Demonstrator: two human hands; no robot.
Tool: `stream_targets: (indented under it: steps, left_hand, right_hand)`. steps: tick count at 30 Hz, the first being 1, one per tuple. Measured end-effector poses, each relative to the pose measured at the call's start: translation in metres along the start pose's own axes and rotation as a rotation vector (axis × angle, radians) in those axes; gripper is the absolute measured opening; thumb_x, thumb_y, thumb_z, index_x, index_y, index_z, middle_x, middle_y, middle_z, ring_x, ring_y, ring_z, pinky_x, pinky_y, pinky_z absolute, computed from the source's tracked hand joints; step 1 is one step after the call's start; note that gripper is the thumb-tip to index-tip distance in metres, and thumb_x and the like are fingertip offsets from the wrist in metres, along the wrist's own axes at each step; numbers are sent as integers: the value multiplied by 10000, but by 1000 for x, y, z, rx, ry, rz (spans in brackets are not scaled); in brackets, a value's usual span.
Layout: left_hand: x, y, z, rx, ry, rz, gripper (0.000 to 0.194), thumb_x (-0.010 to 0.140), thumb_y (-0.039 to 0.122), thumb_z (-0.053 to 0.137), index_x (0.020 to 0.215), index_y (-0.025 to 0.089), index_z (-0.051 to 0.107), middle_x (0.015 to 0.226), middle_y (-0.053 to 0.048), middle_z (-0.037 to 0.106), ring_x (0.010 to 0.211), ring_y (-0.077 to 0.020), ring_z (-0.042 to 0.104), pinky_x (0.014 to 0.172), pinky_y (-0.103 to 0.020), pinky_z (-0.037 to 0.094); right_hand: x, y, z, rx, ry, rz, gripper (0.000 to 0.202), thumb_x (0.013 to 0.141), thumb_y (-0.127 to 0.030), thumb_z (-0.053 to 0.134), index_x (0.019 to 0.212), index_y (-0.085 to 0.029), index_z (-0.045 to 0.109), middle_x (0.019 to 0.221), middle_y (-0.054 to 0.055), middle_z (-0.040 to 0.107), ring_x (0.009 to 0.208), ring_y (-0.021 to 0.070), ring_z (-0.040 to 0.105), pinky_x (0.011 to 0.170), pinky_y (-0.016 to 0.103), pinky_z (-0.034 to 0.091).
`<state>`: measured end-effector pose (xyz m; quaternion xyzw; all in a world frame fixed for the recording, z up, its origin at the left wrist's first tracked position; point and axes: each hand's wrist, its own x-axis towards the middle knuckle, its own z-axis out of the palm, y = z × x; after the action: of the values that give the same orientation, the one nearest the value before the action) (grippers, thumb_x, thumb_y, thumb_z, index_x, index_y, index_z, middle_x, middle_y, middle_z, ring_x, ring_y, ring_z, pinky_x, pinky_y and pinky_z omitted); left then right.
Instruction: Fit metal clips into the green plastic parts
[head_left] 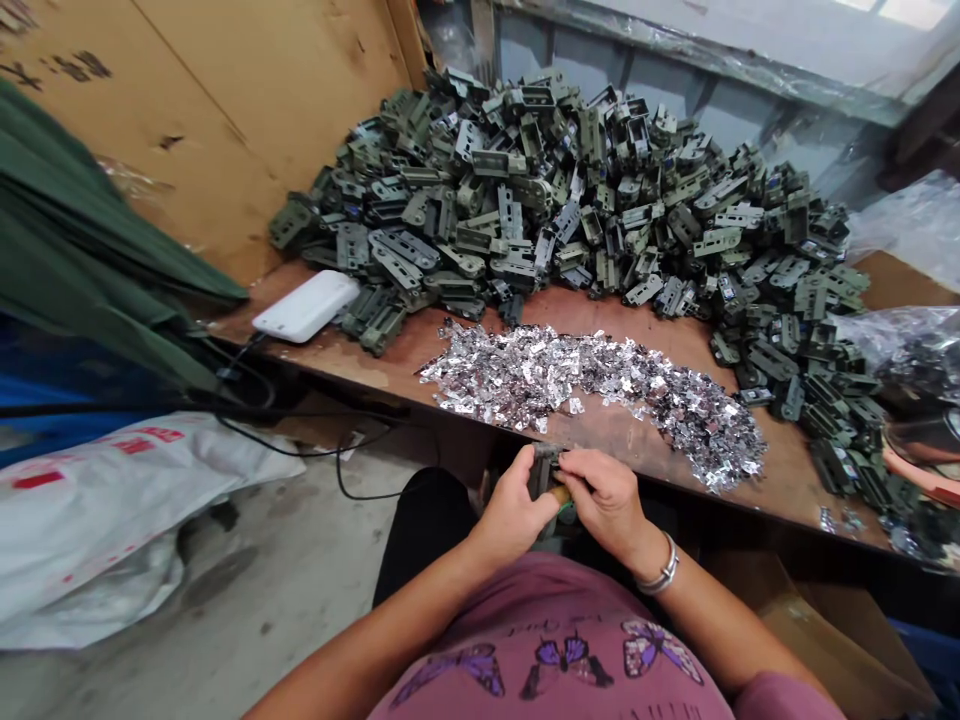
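Close to my body, at the table's front edge, both hands meet around a grey-green slotted plastic housing (pixel 541 474). My left hand (pixel 514 512) is closed on its left side with the thumb along it. From the right, my right hand (pixel 606 498) has its fingers bent against the same housing's top. A small yellow and green bit (pixel 562 497) shows between the hands; its kind I cannot make out. Just beyond the hands lies a spread heap of small shiny metal clips (pixel 540 370). Behind that rises a large pile of similar grey-green housings (pixel 517 190).
A white power bank (pixel 306 306) with a cable lies at the table's left. White sacks (pixel 112 520) stand on the floor at left. Plastic bags (pixel 915 230) are on the right. An open cardboard box (pixel 825 630) sits below the table, to the right.
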<state>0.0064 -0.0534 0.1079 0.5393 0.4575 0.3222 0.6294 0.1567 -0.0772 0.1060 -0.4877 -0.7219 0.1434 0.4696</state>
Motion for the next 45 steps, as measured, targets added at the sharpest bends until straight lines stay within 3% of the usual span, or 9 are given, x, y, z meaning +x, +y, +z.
stream_targets:
  steps: [13, 21, 25, 29, 32, 36, 41, 44, 45]
  left_hand:
    - [-7, -6, 2, 234, 73, 75, 210, 720, 224, 590, 883, 199, 458, 844, -1, 554, 778, -173, 523, 719, -304, 427]
    - [-14, -7, 0, 596, -15, 121, 228, 748, 150, 523, 864, 232, 344, 790, 12, 479, 749, -183, 521, 669, -319, 411]
    - [-13, 1, -6, 616, -43, 186, 335, 722, 258, 659, 909, 217, 384, 829, 7, 500, 744, -176, 522, 665, -314, 430]
    - [-10, 9, -15, 608, 10, 332, 387, 720, 403, 740, 933, 187, 500, 886, -24, 530, 781, -179, 528, 689, -315, 447]
    - [-9, 10, -22, 618, 100, 484, 134, 874, 289, 573, 807, 184, 523, 767, -10, 509, 706, -152, 499, 635, -278, 414]
    - [-10, 5, -29, 661, 268, 658, 219, 894, 183, 493, 686, 205, 426, 662, 20, 418, 615, -135, 427, 569, -263, 354]
    - [-13, 6, -35, 609, 309, 573, 129, 898, 275, 546, 820, 184, 497, 760, -7, 473, 688, -153, 477, 641, -277, 418]
    - [-15, 8, -39, 618, 286, 507, 319, 808, 413, 666, 936, 164, 515, 843, -27, 494, 759, -178, 496, 697, -307, 440]
    - [-16, 8, -40, 620, 257, 477, 291, 824, 419, 643, 904, 169, 517, 830, -22, 491, 752, -175, 491, 693, -303, 431]
  right_hand:
    - [-10, 1, 4, -91, 2, -98, 214, 915, -76, 544, 1048, -189, 668, 925, 83, 740, 844, 175, 707, 756, 292, 595]
    - [-18, 3, 4, -247, -97, -249, 252, 941, -82, 469, 1088, -144, 665, 953, 133, 738, 795, 189, 701, 672, 301, 600]
    - [-13, 3, -7, -52, -149, -129, 212, 949, -169, 529, 1113, -182, 663, 976, 92, 745, 881, 189, 716, 758, 313, 615]
    - [-14, 6, -15, 33, -62, 138, 251, 928, -204, 564, 1163, -185, 651, 1049, 100, 739, 836, 180, 727, 712, 284, 616]
    - [-22, 8, -14, 43, -95, 227, 193, 910, -200, 585, 1075, -182, 683, 993, 83, 747, 807, 170, 723, 698, 266, 602]
    - [-29, 10, -11, 47, -187, 230, 143, 914, -204, 579, 990, -190, 699, 918, 57, 749, 814, 165, 719, 748, 269, 587]
    - [-23, 11, -17, 14, -196, 211, 147, 921, -226, 572, 975, -183, 702, 870, 61, 747, 735, 162, 713, 714, 271, 590]
    - [-19, 12, -24, -10, -203, 186, 157, 924, -240, 567, 962, -177, 706, 846, 66, 746, 710, 167, 713, 704, 274, 596]
    - [-19, 13, -26, -18, -206, 185, 161, 926, -246, 565, 957, -176, 707, 837, 67, 746, 701, 169, 714, 695, 273, 598]
